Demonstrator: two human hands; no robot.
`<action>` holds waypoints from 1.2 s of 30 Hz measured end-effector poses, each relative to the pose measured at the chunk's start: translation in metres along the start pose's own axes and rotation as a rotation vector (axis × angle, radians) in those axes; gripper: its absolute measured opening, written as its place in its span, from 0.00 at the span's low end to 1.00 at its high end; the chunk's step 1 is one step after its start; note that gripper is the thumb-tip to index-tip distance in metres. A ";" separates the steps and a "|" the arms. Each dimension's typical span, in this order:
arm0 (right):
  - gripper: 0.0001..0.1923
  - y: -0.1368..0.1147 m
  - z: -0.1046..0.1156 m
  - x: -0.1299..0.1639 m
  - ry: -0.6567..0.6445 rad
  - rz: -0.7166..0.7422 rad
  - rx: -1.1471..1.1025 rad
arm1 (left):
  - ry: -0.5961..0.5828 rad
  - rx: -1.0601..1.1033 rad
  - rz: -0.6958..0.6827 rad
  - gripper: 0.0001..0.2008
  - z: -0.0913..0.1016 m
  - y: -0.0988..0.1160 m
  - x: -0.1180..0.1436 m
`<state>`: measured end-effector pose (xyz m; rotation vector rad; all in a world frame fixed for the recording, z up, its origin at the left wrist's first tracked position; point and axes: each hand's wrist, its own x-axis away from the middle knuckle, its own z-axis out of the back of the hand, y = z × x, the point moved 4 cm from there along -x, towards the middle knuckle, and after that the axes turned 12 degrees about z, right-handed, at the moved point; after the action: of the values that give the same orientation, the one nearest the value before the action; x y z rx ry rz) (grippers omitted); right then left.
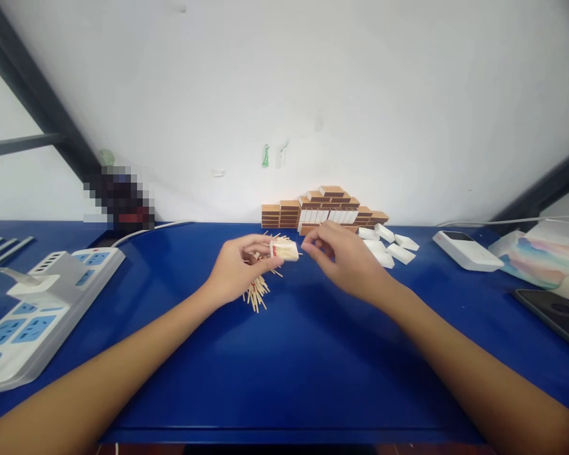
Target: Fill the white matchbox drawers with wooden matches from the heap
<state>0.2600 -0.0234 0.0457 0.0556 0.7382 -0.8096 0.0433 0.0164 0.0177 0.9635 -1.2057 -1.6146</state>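
In my left hand [234,265], a small white matchbox tray [284,250] filled with matches is gripped between thumb and fingers. Red match heads show at its left end, and one stick pokes out at the right end. My right hand [344,256] is just right of the tray, its thumb and fingertips drawn together; whatever they hold, if anything, is too small to make out. Loose matches [256,296] lie in a pile on the table beneath and behind my left hand, partly hidden by it.
Stacked brown matchboxes [332,201] stand against the wall. White trays [401,253] lie right of my right hand. A power strip [52,316] is at left; a white device [467,249], a tissue pack [535,256] and a phone [552,316] are at right on the blue table [284,373].
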 end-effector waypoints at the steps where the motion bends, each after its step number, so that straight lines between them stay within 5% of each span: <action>1: 0.04 0.006 0.000 0.001 0.011 -0.020 0.029 | 0.030 0.031 0.009 0.23 0.005 0.001 -0.002; 7: 0.05 0.043 -0.026 0.007 -0.185 -0.150 -0.003 | 0.100 0.079 0.054 0.25 0.025 0.001 -0.011; 12: 0.05 0.048 -0.048 0.001 -0.251 -0.173 -0.067 | 0.098 0.005 0.037 0.23 0.022 -0.001 -0.011; 18: 0.06 0.049 -0.042 0.006 -0.309 -0.240 -0.031 | 0.119 -0.068 0.025 0.22 0.023 -0.001 -0.012; 22: 0.06 0.047 -0.024 0.006 -0.197 -0.226 -0.015 | 0.110 -0.145 -0.011 0.21 0.023 -0.002 -0.012; 26: 0.06 0.018 -0.016 -0.003 -0.029 -0.076 -0.068 | 0.015 -0.164 0.013 0.24 0.010 -0.004 -0.006; 31: 0.06 -0.015 -0.020 -0.005 -0.048 0.043 -0.123 | -0.057 -0.129 0.021 0.25 -0.005 -0.001 0.003; 36: 0.05 0.005 -0.019 -0.003 0.018 -0.034 -0.091 | -0.008 -0.090 0.010 0.24 0.007 0.000 -0.004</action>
<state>0.2512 -0.0118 0.0317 -0.0315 0.7943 -0.8072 0.0382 0.0216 0.0195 0.8933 -1.1316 -1.6520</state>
